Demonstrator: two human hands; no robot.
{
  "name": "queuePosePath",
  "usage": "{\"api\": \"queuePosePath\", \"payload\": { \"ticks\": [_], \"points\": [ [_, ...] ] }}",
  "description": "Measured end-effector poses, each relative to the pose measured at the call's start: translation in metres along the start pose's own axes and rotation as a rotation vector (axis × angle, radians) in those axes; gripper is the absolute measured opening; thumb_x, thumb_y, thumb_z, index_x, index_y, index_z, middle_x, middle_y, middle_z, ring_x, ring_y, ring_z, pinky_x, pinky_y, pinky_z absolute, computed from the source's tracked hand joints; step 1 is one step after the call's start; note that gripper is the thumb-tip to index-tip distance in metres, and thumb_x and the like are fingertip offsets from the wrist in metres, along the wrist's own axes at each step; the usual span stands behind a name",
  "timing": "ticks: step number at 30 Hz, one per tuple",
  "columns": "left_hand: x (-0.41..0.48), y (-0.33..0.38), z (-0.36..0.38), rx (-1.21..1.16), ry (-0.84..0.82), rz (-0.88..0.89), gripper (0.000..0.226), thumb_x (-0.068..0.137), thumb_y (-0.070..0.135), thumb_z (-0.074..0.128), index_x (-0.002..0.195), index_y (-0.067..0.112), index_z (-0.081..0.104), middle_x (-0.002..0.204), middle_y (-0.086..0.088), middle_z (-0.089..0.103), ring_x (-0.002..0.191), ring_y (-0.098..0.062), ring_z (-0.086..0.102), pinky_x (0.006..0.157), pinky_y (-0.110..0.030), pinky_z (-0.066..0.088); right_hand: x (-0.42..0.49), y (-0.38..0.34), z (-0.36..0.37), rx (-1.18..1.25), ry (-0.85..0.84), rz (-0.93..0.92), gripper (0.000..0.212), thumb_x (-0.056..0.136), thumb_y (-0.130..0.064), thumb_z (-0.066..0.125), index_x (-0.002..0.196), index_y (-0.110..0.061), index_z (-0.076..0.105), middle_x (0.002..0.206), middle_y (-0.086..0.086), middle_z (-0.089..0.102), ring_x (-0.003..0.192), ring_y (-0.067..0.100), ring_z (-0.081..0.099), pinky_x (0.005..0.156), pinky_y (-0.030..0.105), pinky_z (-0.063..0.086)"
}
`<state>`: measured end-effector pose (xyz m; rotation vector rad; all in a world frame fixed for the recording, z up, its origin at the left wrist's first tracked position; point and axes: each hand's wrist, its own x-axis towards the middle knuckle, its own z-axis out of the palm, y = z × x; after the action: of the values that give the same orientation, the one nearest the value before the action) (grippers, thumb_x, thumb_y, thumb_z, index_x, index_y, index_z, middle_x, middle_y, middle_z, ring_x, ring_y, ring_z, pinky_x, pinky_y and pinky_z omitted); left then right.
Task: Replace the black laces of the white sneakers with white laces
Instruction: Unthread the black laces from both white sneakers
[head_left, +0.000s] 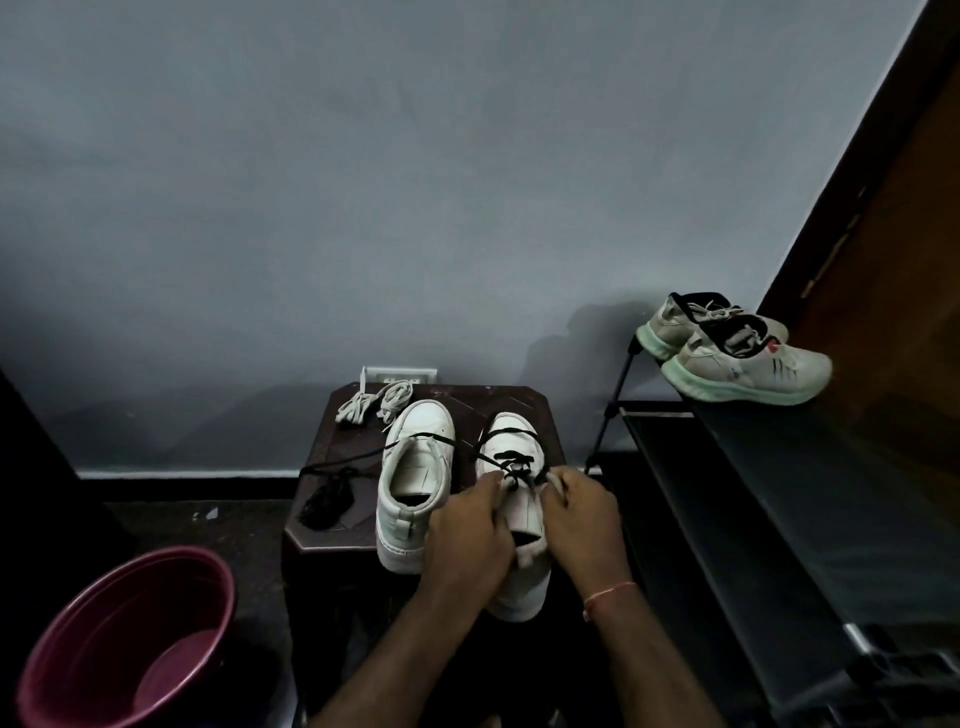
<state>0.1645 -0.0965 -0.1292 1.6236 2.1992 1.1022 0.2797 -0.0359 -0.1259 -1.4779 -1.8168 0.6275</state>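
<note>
Fingers (491, 483) of the left hand (467, 530) are curled in at the upper eyelets of the laced sneaker (511, 441), seemingly pinching the black lace (511, 460). The right hand (582, 519) mirrors it on the other flank, fingertips bunched at the crossing. Light is dim, so I cannot say which strand each hand has.

The sneaker's heel appears to hang past the near edge of the dark stool (524, 400). The lower eyelets are still threaded. One long strand trails left over the toe of the unlaced sneaker (415, 467), which stands just beside it. The strand runs toward a loose black heap (327, 501) on the stool's left side.

The white laces (374, 402) lie bundled at the far left corner, untouched, below a wall socket (400, 374). A maroon tub (130, 639) sits on the floor to the left. A shoe rack (779, 467) to the right carries mint-soled trainers (737, 358).

Risks:
- A hard tug on a snagged aglet could drag the overhanging sneaker off the stool.
- The trailing strand could catch the unlaced sneaker's toe and shift it.
- That strand could also sweep the heap toward the edge above the tub.
- Both hands pulling the same crossing would tighten it rather than free it.
</note>
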Motion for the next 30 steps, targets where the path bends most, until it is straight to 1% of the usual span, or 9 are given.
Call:
{"api": "queuePosePath", "payload": {
  "ticks": [5,8,14,17,18,21,24,26,30],
  "points": [
    [0.012,-0.004,-0.001,-0.247,0.049,-0.113,0.022,0.093,0.036,0.055,0.11,0.026,0.064,0.1,-0.002,0.072,0.099,-0.024,0.065,0.084,-0.037,0.05,0.008,0.014,0.002,0.411,0.019,0.175,0.018,0.083,-0.006,0.065,0.078,-0.021,0.072,0.075,-0.001,0.073,0.078,0.018,0.07,0.079,0.042,0.057],
    [0.011,-0.012,0.003,-0.189,0.041,-0.114,0.031,0.087,0.052,0.047,0.104,0.031,0.061,0.092,0.003,0.072,0.094,-0.023,0.066,0.081,-0.04,0.052,0.009,0.01,0.005,0.315,0.024,0.13,0.013,0.082,-0.013,0.069,0.08,-0.026,0.071,0.075,-0.007,0.072,0.077,0.01,0.069,0.079,0.039,0.056],
    [0.001,-0.001,-0.001,-0.073,0.135,0.063,0.029,0.086,0.041,0.052,0.11,0.027,0.061,0.102,0.008,0.066,0.096,-0.015,0.062,0.082,-0.035,0.05,-0.008,0.003,0.002,0.13,0.045,-0.093,0.031,0.087,-0.013,0.062,0.11,-0.032,0.071,0.104,-0.013,0.072,0.095,-0.003,0.063,0.085,0.013,0.046],
    [0.007,0.021,-0.014,-0.163,0.245,0.219,0.031,0.086,0.036,0.047,0.106,0.022,0.064,0.101,0.008,0.065,0.096,-0.012,0.059,0.084,-0.029,0.046,-0.013,0.001,0.005,0.224,-0.084,-0.161,0.029,0.087,-0.011,0.06,0.106,-0.028,0.074,0.108,-0.009,0.071,0.102,0.001,0.064,0.094,0.024,0.05],
    [0.013,0.027,-0.016,-0.2,0.217,0.273,0.028,0.087,0.031,0.048,0.106,0.02,0.066,0.1,0.007,0.066,0.095,-0.012,0.06,0.083,-0.027,0.047,-0.012,0.001,0.003,0.233,-0.138,-0.145,0.025,0.088,-0.016,0.06,0.103,-0.03,0.074,0.105,-0.006,0.072,0.099,0.003,0.066,0.092,0.028,0.052],
    [0.038,0.037,-0.016,-0.216,-0.064,0.349,0.03,0.087,0.021,0.045,0.106,0.018,0.068,0.099,0.004,0.07,0.094,-0.013,0.063,0.083,-0.033,0.051,-0.007,-0.007,-0.009,0.034,-0.222,-0.186,0.021,0.091,-0.015,0.058,0.107,-0.019,0.071,0.093,0.001,0.073,0.075,-0.003,0.064,0.07,0.008,0.045],
    [0.065,0.03,-0.008,0.051,-0.266,0.301,0.028,0.09,0.019,0.045,0.104,0.017,0.07,0.102,-0.004,0.071,0.099,-0.022,0.062,0.085,-0.036,0.049,-0.009,-0.007,-0.01,-0.001,-0.146,-0.266,0.026,0.085,-0.006,0.055,0.103,-0.014,0.071,0.09,0.006,0.073,0.08,0.015,0.068,0.067,0.019,0.046],
    [0.072,0.023,-0.004,0.139,-0.327,0.234,0.024,0.093,0.019,0.047,0.102,0.012,0.069,0.103,-0.009,0.069,0.1,-0.028,0.061,0.083,-0.036,0.047,-0.015,0.0,-0.004,0.102,-0.058,-0.219,0.031,0.081,-0.002,0.053,0.097,-0.022,0.071,0.088,-0.003,0.073,0.079,0.008,0.067,0.07,0.021,0.051],
    [0.045,0.011,0.001,0.16,0.004,0.279,0.025,0.087,0.022,0.052,0.108,0.015,0.065,0.109,-0.004,0.061,0.102,-0.025,0.054,0.085,-0.041,0.047,-0.02,0.004,-0.002,0.376,0.039,-0.001,0.021,0.087,-0.013,0.067,0.094,-0.03,0.055,0.088,-0.009,0.069,0.079,-0.004,0.065,0.066,0.009,0.048]
  ]
}}
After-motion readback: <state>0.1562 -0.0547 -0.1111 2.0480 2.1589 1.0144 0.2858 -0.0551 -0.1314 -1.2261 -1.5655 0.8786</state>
